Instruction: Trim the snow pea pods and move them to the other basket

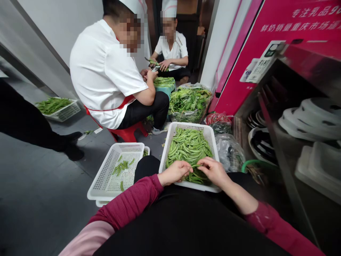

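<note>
Between my two hands is a green pea pod [196, 166], held over a white perforated basket [215, 145] full of similar pods [189, 144]. My left hand [176, 172] is closed, its fingertips pinching one end of the pod. At the other end, the thumb and finger of my right hand [214, 171] pinch it too. The full basket rests at my lap. To its left stands another white basket [102, 181], with a small heap of pods [123, 167] on its bottom.
A co-worker [103, 74] sits on a red stool [126, 131]; another person [173, 49] sits farther back. Leafy greens [189, 101] fill a plastic bag ahead. A basket of long green vegetables [54, 105] is at far left. Shelves with white dishes [314, 117] line the right.
</note>
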Action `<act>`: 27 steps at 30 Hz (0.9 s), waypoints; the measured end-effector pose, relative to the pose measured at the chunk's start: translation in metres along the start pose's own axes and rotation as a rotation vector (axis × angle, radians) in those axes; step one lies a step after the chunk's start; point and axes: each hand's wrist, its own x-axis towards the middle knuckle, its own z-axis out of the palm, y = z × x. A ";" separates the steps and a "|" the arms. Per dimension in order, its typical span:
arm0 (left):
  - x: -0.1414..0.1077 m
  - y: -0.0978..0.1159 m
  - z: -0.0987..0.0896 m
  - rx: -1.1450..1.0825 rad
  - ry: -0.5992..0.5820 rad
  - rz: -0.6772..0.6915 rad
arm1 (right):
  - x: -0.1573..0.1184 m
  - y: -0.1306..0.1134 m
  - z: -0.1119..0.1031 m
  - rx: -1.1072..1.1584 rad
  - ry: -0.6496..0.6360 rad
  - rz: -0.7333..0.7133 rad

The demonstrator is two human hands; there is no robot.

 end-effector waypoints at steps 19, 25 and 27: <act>0.007 0.001 -0.001 0.414 0.067 0.156 | -0.003 -0.031 0.005 1.003 0.099 0.346; 0.006 0.017 0.001 0.854 -0.041 0.323 | -0.002 -0.033 -0.007 0.114 0.116 0.043; 0.006 0.018 -0.002 0.976 -0.059 0.387 | 0.000 -0.032 -0.018 -0.197 -0.009 -0.178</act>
